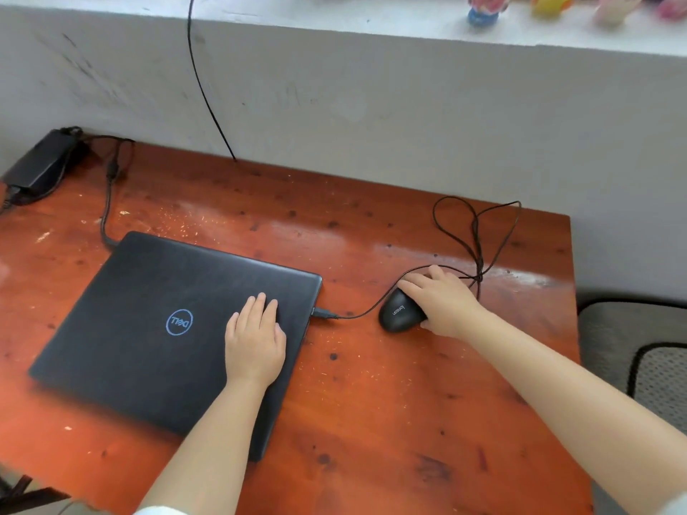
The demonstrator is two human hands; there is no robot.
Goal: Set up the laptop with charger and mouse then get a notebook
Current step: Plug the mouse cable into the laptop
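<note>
A black laptop [148, 321] lies shut on the reddish wooden table [371, 403], its lid logo facing up. My left hand [256, 340] rests flat on the lid near its right edge, fingers together. To the right, a black wired mouse [397, 312] sits on the table, and my right hand [442, 299] grips its far side. The mouse cable [479, 232] loops toward the back and its plug [323, 312] sits in the laptop's right side. At the back left lies the charger brick [41, 165]; its cord [107, 202] runs to the laptop's rear corner. No notebook is in view.
A grey wall [371, 98] stands right behind the table, with a thin black wire [204, 91] hanging down it. Colourful small items [483, 9] stand on the ledge above. A mesh chair [650, 366] stands just off the table's right edge.
</note>
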